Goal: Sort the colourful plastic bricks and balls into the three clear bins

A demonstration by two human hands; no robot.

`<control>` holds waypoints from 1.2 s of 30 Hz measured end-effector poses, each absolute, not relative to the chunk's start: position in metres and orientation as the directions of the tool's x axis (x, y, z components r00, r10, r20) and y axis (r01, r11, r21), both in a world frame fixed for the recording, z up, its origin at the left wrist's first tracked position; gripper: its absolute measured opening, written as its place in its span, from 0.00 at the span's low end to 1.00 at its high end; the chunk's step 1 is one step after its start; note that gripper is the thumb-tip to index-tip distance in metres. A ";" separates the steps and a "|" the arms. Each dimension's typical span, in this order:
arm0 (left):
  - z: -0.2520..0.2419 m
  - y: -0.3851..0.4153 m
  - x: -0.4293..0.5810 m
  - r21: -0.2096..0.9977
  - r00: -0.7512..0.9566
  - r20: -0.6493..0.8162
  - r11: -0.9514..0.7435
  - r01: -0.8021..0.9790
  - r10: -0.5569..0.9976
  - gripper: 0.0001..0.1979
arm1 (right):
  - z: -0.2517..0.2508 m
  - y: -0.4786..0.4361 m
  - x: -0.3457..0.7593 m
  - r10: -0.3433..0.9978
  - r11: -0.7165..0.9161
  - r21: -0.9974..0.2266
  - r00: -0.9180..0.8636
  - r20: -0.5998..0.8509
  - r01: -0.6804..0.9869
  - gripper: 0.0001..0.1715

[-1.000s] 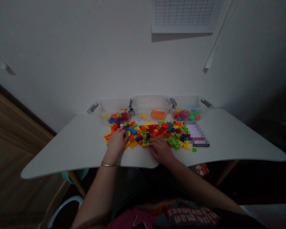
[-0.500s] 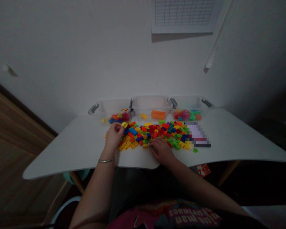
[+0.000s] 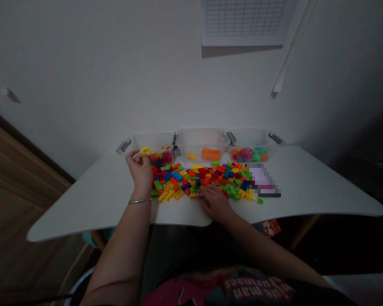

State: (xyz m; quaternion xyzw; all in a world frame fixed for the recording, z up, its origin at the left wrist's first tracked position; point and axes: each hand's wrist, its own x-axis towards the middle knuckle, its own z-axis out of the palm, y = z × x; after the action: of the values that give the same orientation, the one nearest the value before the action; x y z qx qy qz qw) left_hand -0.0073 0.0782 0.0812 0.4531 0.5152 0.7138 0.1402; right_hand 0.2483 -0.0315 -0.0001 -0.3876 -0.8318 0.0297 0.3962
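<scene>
My left hand (image 3: 140,171) is raised at the left container, its thumb and fingers at a small yellow round piece (image 3: 146,151) that looks like a ring. The piece sits at the tips, over the near side of the left clear container (image 3: 143,140). My right hand (image 3: 215,200) rests palm down at the near edge of a heap of colourful toy building bricks (image 3: 207,174). Its fingers lie over the nearest bricks with the thumb apart, and no piece shows in them. What is under the palm stays hidden.
A middle clear container (image 3: 201,138) holds an orange block and a yellow piece. The right clear container (image 3: 249,138) has several round coloured pieces. A blurred-out flat device (image 3: 264,180) lies right of the heap. The white table (image 3: 322,187) meets the wall behind.
My left hand has moved left and slightly up from the heap's left side to the left container, carrying the yellow round piece. My right hand has stayed nearly still.
</scene>
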 end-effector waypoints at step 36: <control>0.090 0.083 -0.020 0.182 0.063 0.530 -0.187 0.965 0.846 0.33 | -0.002 -0.033 0.247 0.659 0.702 -0.328 -0.403 0.635 0.632 0.11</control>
State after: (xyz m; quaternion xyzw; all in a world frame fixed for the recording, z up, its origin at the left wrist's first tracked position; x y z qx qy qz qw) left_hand -0.0199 0.0826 0.0895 0.7207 0.6282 0.2717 -0.1102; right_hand 0.2470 -0.0335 -0.0022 -0.3854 -0.8373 0.0176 0.3875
